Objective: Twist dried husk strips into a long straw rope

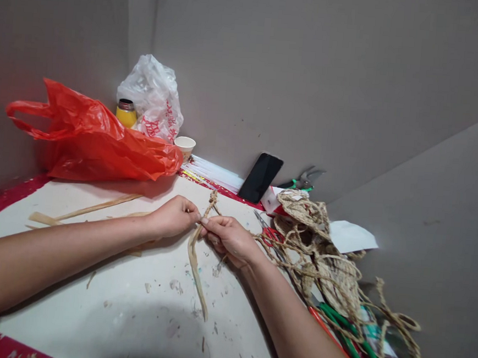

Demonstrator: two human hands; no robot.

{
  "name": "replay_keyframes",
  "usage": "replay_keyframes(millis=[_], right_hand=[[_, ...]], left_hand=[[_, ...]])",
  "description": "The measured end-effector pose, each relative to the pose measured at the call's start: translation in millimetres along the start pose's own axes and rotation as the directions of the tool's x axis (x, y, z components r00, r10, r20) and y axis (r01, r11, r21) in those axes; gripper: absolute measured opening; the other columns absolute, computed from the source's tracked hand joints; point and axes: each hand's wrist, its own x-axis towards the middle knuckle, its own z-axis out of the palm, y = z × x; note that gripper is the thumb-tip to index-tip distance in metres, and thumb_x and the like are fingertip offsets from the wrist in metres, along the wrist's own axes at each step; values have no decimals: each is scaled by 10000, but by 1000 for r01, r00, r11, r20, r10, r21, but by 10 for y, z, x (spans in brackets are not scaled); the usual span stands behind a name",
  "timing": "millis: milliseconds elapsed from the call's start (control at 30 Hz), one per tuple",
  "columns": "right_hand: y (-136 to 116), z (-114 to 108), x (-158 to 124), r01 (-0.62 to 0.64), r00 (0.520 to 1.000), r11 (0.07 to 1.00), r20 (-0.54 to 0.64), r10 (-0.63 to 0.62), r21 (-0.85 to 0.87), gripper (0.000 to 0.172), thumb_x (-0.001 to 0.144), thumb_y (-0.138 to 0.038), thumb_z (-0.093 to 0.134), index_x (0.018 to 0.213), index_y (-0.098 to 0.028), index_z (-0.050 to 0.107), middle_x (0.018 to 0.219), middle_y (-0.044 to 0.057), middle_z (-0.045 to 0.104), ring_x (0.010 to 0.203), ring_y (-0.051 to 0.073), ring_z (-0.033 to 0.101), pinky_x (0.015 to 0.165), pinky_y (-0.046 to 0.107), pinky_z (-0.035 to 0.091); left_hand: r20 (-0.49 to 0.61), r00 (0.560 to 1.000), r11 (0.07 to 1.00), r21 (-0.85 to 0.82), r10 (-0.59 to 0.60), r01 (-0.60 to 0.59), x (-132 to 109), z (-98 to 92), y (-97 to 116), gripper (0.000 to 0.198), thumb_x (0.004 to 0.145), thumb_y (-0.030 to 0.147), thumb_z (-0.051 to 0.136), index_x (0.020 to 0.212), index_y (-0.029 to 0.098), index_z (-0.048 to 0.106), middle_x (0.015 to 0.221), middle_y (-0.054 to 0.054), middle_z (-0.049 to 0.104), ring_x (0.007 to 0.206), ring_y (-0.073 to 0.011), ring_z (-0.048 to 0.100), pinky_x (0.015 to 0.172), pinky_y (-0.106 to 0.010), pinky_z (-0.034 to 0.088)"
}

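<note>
Left hand: the left hand [173, 216] is closed, its fingertips pinched on the straw plait [212, 200] at mid-table.
Right hand: the right hand [228, 236] is curled shut on the same plait, just right of the left hand.
Straw plait: a knotted end is raised above the fingers; loose strands are trailed toward the near edge of the table [89, 299].
Red bag: the red bag [101, 140] is laid far left (contents hidden).
White bag: the white bag [154, 98] is stood in the far corner, contents unseen.
Yellow bottle: the yellow bottle [126, 114] is capped and set between the two bags.
Paper cup: the paper cup [185, 144] is set just right of the red bag; its inside cannot be seen.
Rope pile: the rope pile [324, 257] is heaped at the right.
</note>
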Motion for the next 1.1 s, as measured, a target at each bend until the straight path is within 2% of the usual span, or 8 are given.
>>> replay_keyframes(millis=[133, 267, 433, 533, 633, 833, 967, 1100], right_hand=[[-4, 55, -8, -92, 995, 983, -26, 98, 161, 347, 635, -446, 713, 594, -132, 571, 349, -87, 365, 297, 12, 189, 328, 181, 63], [-10, 87, -28, -109, 994, 968, 4, 111, 226, 344, 660, -418, 702, 561, -146, 517, 340, -90, 351, 298, 13, 190, 321, 167, 73], [7, 124, -28, -123, 992, 950, 8, 126, 289, 271, 690, -350, 689, 621, -121, 560, 402, -58, 440, 319, 5, 191, 318, 148, 72], [20, 138, -23, -130, 991, 935, 51, 120, 330, 279, 707, -328, 672, 586, -101, 562, 471, -5, 532, 333, -4, 183, 313, 138, 79], [13, 147, -33, -117, 993, 923, 69, 98, 366, 311, 719, -335, 663, 550, -100, 551, 488, 23, 568, 334, -8, 165, 307, 132, 87], [-17, 206, -74, -110, 992, 908, -14, 127, 405, 264, 643, -260, 705, 531, -122, 509, 420, -47, 466, 319, -6, 206, 300, 124, 97], [0, 243, -78, -83, 991, 923, -70, 118, 375, 233, 610, -196, 656, 496, -143, 460, 388, -64, 415, 311, 0, 213, 303, 133, 95], [-1, 190, -69, -83, 995, 949, -31, 96, 304, 249, 601, -193, 637, 464, -150, 433, 369, -74, 377, 306, -3, 201, 313, 146, 93]], left_hand=[[-14, 997, 992, -98, -78, 77, -63, 39, 54, 251, 746, 251, 471, 551, 134, 577, 442, 30, 470, 384, -56, 321, 428, -200, 238], [42, 988, 971, -183, -150, 155, -90, 95, 59, 217, 752, 234, 452, 567, 152, 528, 398, 44, 442, 293, -48, 301, 358, -193, 213], [62, 982, 955, -228, -179, 189, -88, 124, 43, 162, 783, 223, 421, 655, 161, 498, 450, 25, 518, 288, -66, 386, 331, -183, 276], [60, 988, 980, -131, -145, 152, -121, 115, 86, 163, 796, 204, 393, 687, 157, 504, 463, 24, 521, 308, -76, 420, 345, -186, 309], [19, 999, 999, 24, -39, 39, -175, 113, 131, 151, 801, 186, 379, 743, 159, 515, 501, 30, 532, 370, -83, 465, 402, -190, 347], [-90, 986, 924, 370, 137, -95, -228, 147, 110, 156, 781, 158, 390, 712, 164, 529, 620, -12, 596, 569, -118, 532, 549, -217, 363], [-76, 986, 889, 448, 147, -98, -245, 187, 79, 144, 770, 177, 412, 762, 163, 555, 678, -31, 612, 612, -136, 532, 570, -229, 352], [-28, 993, 899, 428, 114, -91, -260, 169, 122, 155, 747, 255, 476, 804, 154, 580, 673, -28, 607, 585, -137, 517, 523, -225, 322]])
